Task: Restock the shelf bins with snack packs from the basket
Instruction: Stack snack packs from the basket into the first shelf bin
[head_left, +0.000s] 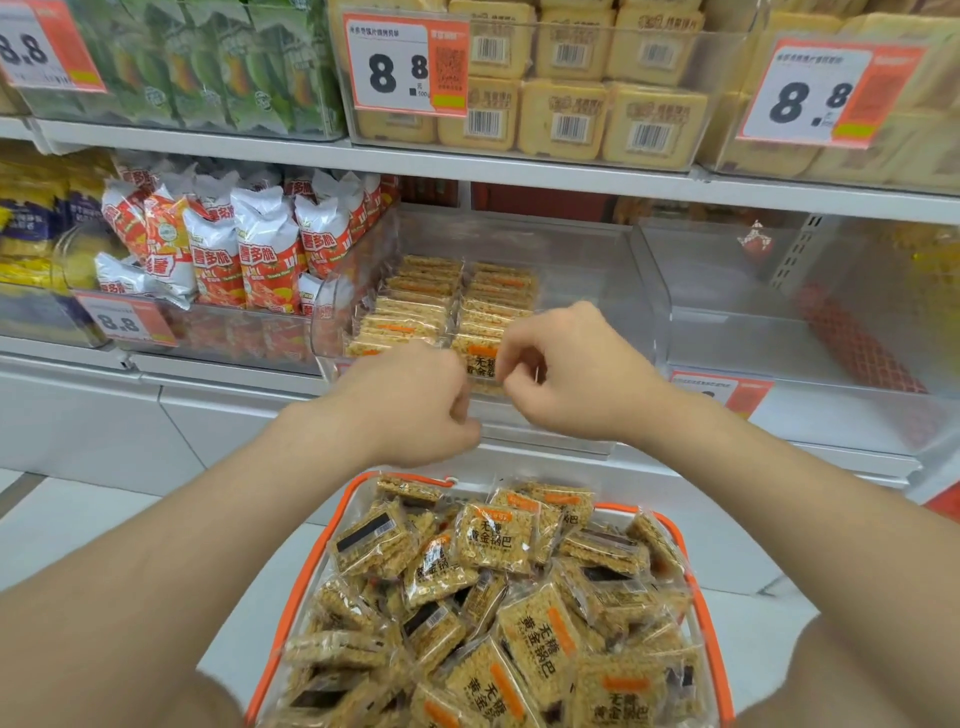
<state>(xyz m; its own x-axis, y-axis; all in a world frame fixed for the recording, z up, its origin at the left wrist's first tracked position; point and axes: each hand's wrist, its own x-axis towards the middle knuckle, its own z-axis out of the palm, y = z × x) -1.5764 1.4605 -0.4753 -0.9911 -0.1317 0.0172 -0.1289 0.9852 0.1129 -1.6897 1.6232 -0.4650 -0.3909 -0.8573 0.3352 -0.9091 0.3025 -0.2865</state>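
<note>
Left hand (410, 400) and right hand (566, 374) pinched one upright snack pack (480, 366) between them, with the shelf bin (587, 291) rows at twelve o'clock.

I'm getting a bright, even feed, lit softly from overhead, with barely any shadow. The far back of the clear bin (597, 270) is dimmer, and its walls carry a milky glare. Wide-angle distortion bows the shelf edge (519, 174). The price tags far left (47, 47) and far right (826, 93) smear, and the near snack packs (493, 535) look slightly soft.
</note>
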